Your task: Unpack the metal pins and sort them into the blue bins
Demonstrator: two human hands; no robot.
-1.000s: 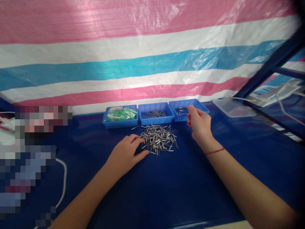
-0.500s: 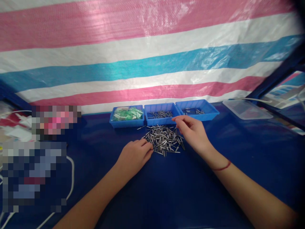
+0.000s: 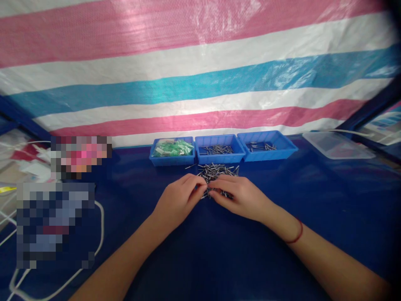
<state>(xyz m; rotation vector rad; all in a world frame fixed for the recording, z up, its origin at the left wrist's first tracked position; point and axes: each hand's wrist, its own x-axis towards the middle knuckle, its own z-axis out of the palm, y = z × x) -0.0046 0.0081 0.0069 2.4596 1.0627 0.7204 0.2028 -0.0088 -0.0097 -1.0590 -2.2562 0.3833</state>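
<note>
A pile of slim metal rods (image 3: pixel 216 170), possibly drill bits, lies on the dark blue tabletop, partly hidden behind my hands. My left hand (image 3: pixel 180 196) is over the pile's near left side, thumb and forefinger pinched together; what sits between them is too small to make out. From the right, my right hand (image 3: pixel 242 196) reaches over the pile with its fingertips close against the left fingertips. A gap shows between its thumb and forefinger, and nothing is visible in it.
Behind the pile stand three blue bins: a left bin (image 3: pixel 172 161) with green-and-clear packets, a middle bin (image 3: pixel 221 158) and a right bin (image 3: pixel 272 154) with more rods. A clear plastic lid (image 3: pixel 338 145) lies at right. A white cable (image 3: pixel 102 225) loops at left near blurred-out areas.
My right hand has come down from the front of the bins to my left hand. The left thumb and forefinger have moved slightly up and right into a clear pinch.
</note>
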